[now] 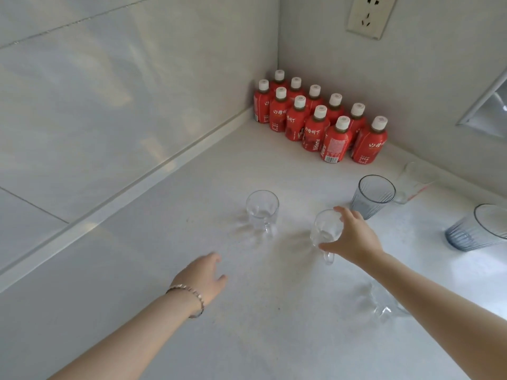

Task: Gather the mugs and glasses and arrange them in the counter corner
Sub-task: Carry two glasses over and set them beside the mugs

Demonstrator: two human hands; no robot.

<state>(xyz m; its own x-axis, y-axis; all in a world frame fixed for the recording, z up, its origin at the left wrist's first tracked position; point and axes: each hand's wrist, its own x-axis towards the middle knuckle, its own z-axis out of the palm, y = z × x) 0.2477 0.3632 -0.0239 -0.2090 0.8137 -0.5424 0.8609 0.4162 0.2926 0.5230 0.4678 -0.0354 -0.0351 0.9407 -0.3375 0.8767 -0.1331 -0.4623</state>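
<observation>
With the right hand (352, 238) clasping the rim of a clear mug (326, 231) mid-counter (137, 256) and the left hand (204, 281) released, careless sliding could knock the blue tumbler (371, 197) just beside it.

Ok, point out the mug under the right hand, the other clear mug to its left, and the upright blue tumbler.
Held mug (325, 229): head view, on its glass wall left of the fingers.
Free mug (262, 212): head view, mid body.
Blue tumbler (369, 200): head view, ribbed side wall.
</observation>
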